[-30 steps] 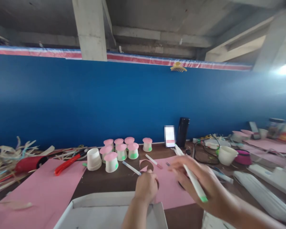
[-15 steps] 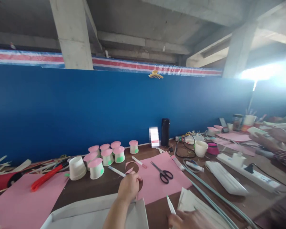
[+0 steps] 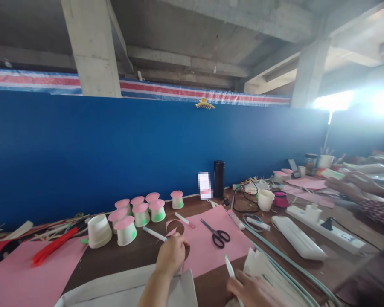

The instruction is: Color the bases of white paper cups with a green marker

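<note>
My left hand point(image 3: 172, 256) is closed over the cut edge of a pink sheet point(image 3: 201, 251), fingers curled; what they hold, if anything, is hidden. A white marker point(image 3: 153, 233) reaches up to its knuckles, and I cannot tell whether the hand touches it. In my right hand point(image 3: 251, 288), slightly blurred, is a white marker with a green tip point(image 3: 229, 266), pointing up and away. Whitish folded material point(image 3: 269, 273) lies beside that hand. Black-handled scissors point(image 3: 216, 234) and a pink-tipped marker point(image 3: 184, 220) rest on the sheet. An open white box point(image 3: 115, 283) stands by my left forearm.
Several white cups with pink discs on top point(image 3: 126, 230) stand left, beside a plain white cup point(image 3: 99, 231). A black flask point(image 3: 219, 179) stands against the blue partition point(image 3: 147, 140). A power strip point(image 3: 326, 228) and cables lie right; another person's hands point(image 3: 348, 185) are beyond.
The whole view has shifted slightly left and down. My right hand has moved a little with the green-tipped marker. My left hand stays in the same place on the pink sheet.
</note>
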The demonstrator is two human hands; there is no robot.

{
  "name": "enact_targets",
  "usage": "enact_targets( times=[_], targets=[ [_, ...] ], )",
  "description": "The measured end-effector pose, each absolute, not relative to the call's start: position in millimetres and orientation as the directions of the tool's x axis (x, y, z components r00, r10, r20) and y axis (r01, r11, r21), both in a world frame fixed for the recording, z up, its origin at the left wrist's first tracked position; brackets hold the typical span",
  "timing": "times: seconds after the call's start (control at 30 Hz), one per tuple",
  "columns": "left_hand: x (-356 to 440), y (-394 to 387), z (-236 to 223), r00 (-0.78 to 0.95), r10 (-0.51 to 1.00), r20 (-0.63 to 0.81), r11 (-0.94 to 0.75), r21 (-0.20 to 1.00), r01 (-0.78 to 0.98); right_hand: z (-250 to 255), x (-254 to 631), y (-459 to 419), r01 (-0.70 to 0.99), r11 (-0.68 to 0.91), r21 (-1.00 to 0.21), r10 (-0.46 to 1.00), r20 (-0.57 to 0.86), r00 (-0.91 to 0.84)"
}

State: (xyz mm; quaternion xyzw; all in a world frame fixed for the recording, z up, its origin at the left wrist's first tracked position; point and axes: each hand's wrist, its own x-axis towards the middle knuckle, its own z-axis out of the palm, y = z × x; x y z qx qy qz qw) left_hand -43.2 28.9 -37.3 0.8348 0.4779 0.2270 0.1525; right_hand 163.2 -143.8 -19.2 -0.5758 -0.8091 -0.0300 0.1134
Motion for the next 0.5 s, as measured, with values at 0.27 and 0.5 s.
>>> enact_targets(
  times=[0.27, 0.5],
  targets=[
    [-42.2, 27.5, -33.0, 0.438, 0.871, 0.224, -0.490, 0.470, 0.734, -17.1, 178.0, -127.9, 0.943, 0.197, -0.267, 0.966, 0.218, -0.140],
    [-42.7, 26.4, -31.8, 0.435, 0.874, 0.216, -0.484, 0.475, 0.735, -23.6, 179.9, -118.0, 0.949, 0.152, -0.278, 0.966, 0.244, -0.083]
  ],
)
